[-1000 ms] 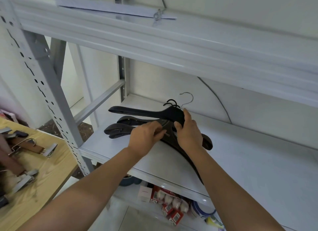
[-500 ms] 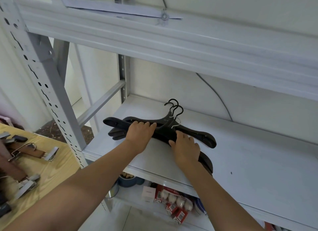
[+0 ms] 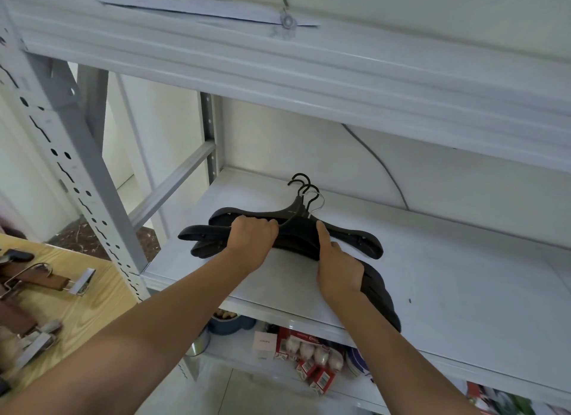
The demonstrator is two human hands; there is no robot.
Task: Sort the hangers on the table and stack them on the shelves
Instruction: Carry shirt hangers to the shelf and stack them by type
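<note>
Squaring up a pile of black hangers (image 3: pixel 296 232) on the middle shelf (image 3: pixel 448 278) of the grey rack. Left hand (image 3: pixel 251 238) curled over the left arms of the pile, fingers wrapped round them, gripping. Right hand (image 3: pixel 338 269) lying along the right arms, forefinger stretched forward and pressed against the neck below the hooks (image 3: pixel 306 192), the other fingers bent round the edge nearest the body; pressing and steadying more than lifting, by the look of it. Hooks fanned out just beyond both hands, pointing to the back of the shelf, not yet in line; left tips splayed out past the left hand, one right arm running down beside the right wrist toward the shelf's front edge.

Judged as the stacking step for the black sort, nearly done. Next move: nudge the splayed arms together, align the hooks, then let go and turn back toward the tabletop (image 3: pixel 102 294), down and left of the left hand, where brown clip hangers (image 3: pixel 40 278) wait unsorted.
</note>
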